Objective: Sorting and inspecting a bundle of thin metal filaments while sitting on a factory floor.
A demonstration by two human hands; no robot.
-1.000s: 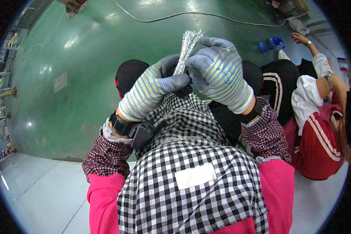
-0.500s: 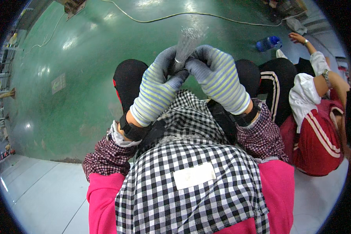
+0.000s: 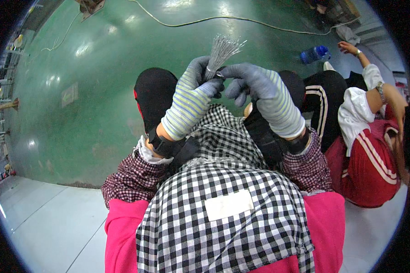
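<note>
Above the checked apron, both gloved hands pinch one bundle of thin metal wires.

Between the striped gloves, the left hand [image 3: 191, 98] and the right hand [image 3: 259, 93] meet at the base of the wire bundle [image 3: 222, 51], fingers closed on it where a band ties it, and the wire tips fan upward over the green floor [image 3: 100, 91]. Black shoes [image 3: 154, 93] show below the hands. Farther right sits another person [image 3: 369, 136] in red and white, with a blue bottle [image 3: 315, 53] lying beyond.
</note>
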